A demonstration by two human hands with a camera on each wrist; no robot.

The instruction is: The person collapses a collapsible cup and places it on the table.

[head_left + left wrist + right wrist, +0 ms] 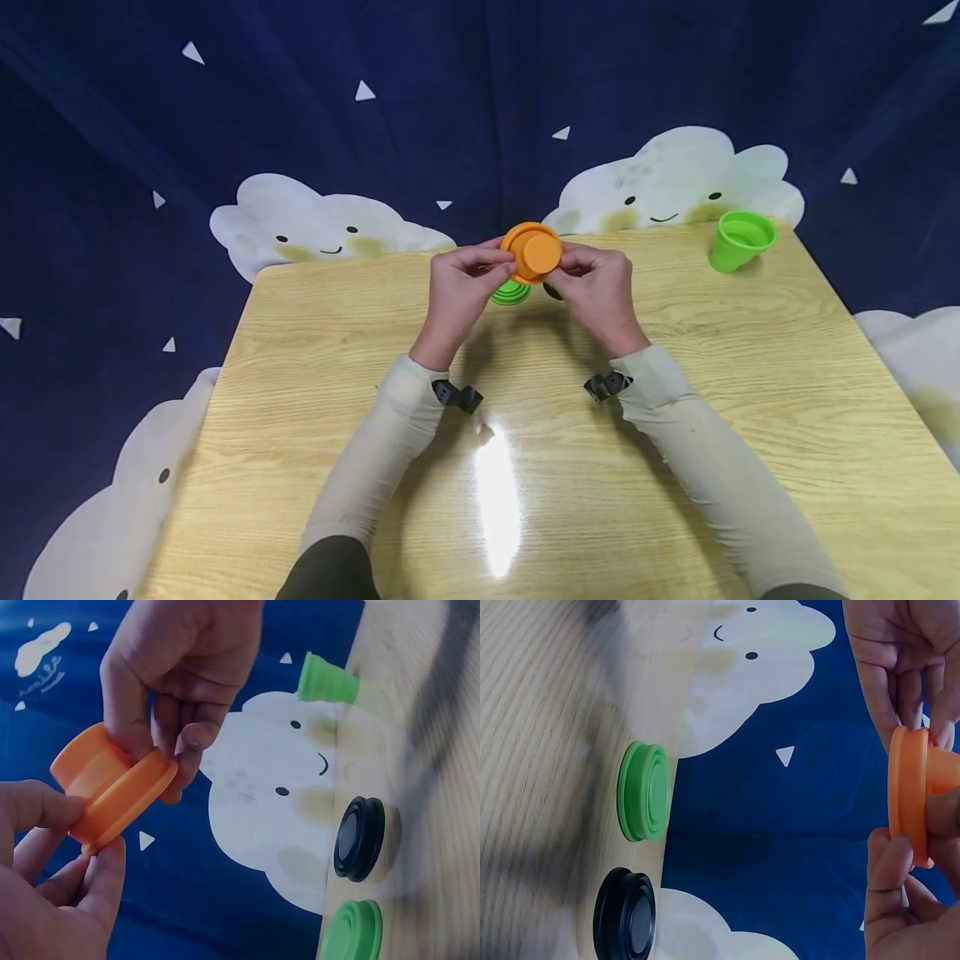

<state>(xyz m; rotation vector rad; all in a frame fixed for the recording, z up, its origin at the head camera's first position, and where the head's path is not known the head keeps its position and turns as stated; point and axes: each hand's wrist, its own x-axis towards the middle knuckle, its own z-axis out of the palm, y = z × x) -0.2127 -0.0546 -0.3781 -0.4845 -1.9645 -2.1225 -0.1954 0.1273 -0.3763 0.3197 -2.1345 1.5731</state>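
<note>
An orange collapsible cup (540, 252), partly extended with its smaller end sticking out from the wide rim, is raised above the far edge of the table. My left hand (467, 287) pinches one side of its rim between thumb and fingers. On the opposite side my right hand (602, 290) pinches the rim too, fingertips bent around it. Below the hands, a flattened green collapsible cup (643, 791) and a flattened black one (626, 915) lie side by side on the tabletop. In the head view the black one is mostly hidden behind the right hand.
A green cup (738, 242), fully extended, stands upright at the table's back right corner. The wooden table (300, 400) ends at a dark blue curtain (465, 100) printed with clouds and white triangles. A bright reflection shows on the tabletop between the forearms.
</note>
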